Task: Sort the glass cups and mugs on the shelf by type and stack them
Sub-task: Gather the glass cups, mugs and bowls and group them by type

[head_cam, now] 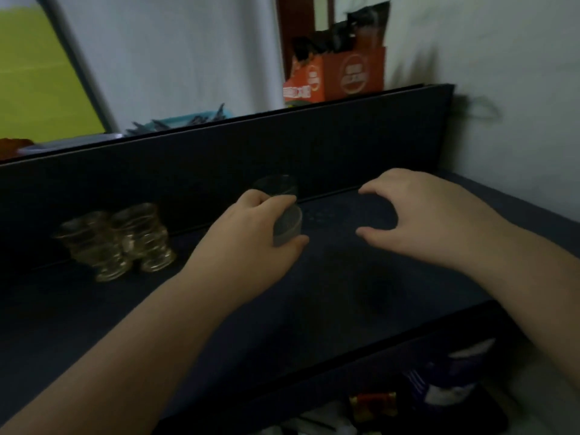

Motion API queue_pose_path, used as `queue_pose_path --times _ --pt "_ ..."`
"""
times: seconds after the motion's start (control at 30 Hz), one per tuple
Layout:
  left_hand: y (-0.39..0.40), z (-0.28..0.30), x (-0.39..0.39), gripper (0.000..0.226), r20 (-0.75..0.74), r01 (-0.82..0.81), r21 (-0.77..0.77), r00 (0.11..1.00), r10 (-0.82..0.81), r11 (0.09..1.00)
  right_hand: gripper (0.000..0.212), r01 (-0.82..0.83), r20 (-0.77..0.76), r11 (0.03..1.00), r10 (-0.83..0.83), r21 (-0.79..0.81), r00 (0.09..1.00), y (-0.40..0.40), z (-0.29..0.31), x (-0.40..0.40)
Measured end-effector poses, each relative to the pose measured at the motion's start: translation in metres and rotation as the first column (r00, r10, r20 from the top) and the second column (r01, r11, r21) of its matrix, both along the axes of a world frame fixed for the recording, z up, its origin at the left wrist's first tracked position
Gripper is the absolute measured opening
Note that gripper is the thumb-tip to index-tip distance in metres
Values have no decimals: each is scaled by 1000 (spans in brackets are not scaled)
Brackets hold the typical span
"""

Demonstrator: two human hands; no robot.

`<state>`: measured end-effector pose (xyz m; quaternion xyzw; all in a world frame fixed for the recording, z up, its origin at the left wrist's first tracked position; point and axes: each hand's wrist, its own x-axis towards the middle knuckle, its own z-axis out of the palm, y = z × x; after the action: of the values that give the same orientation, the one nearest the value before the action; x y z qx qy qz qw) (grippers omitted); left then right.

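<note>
Two bare forearms reach in from the bottom edge of the view over the dark blue shelf surface point(219, 324). At the end of one, the left hand point(251, 237) has its fingers and thumb wrapped around a clear, smooth-sided glass cup point(287, 215), which is tilted with its mouth toward the dark back panel point(219, 158); whether its base touches the shelf cannot be told through the blur. Just beside it, the right hand point(417, 218) hovers with fingers curled and spread apart, gripping nothing, its palm facing the cup.

The step in hand seems to be carrying this plain cup to its own group. Doing it well calls for a firm hold low on the wall, keeping the cup upright before it goes down, and letting the free hand steady whatever it is set into or onto, so glass meets glass gently rather than with a knock. Plain cups are best kept well apart from the other kind.

Counting what shows: one clear cup, in the left hand. To the left, against the back panel, stand two amber-tinted ribbed glass stacks point(116, 240), touching side by side; how many pieces each holds is too blurred to tell. No handled mug can be made out.
</note>
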<state>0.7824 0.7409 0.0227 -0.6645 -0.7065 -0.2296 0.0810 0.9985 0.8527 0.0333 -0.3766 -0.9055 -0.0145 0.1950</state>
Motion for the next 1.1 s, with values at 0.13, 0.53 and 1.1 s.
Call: queue_pose_path --times 0.13,0.53,1.1 --pt "50 -4 38 67 -20 99 -55 995 -100 994 68 144 22 990 -144 7 989 11 -10 54" --pt "198 -14 123 60 -6 191 -180 981 -195 965 65 335 12 941 -335 -45 942 30 -28 135" --pt "258 -25 128 88 3 133 -220 991 -136 966 66 345 -8 938 -345 -45 938 70 -26 149"
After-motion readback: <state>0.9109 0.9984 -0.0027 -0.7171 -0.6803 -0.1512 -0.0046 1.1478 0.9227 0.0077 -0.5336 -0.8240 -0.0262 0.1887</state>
